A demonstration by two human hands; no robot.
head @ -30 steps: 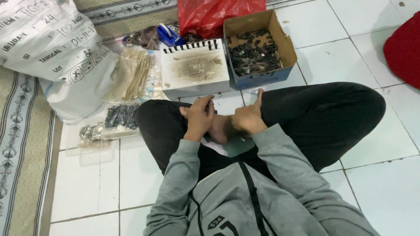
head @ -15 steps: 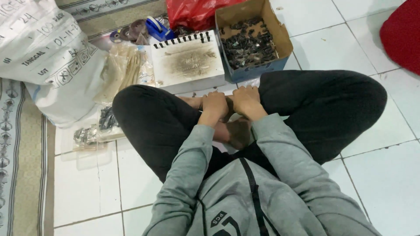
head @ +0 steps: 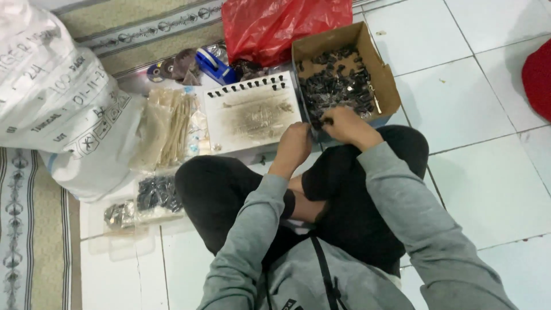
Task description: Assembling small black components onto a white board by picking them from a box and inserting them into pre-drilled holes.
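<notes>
I sit cross-legged on a white tiled floor. My right hand (head: 345, 125) reaches over the near edge of a cardboard box (head: 386, 73) filled with small black parts (head: 336, 86), its fingers pinching one or more of them. Just left of the box's corner, my left hand (head: 294, 143) has its fingers curled, and I cannot see whether it holds anything. A dirty white board (head: 252, 115) with a row of black pieces standing along its far edge lies left of the box, right in front of the left hand.
A red plastic bag (head: 275, 26) lies behind the box. A large white sack (head: 51, 109) sits at the left, with clear bags of pale sticks (head: 172, 126) and dark parts (head: 155, 192) beside it. A blue tape dispenser (head: 213, 64) and a patterned mat (head: 23, 229) are also near.
Both hands have moved from my lap forward to the cardboard box; the right hand now reaches into the black parts. The view has shifted to the right.
</notes>
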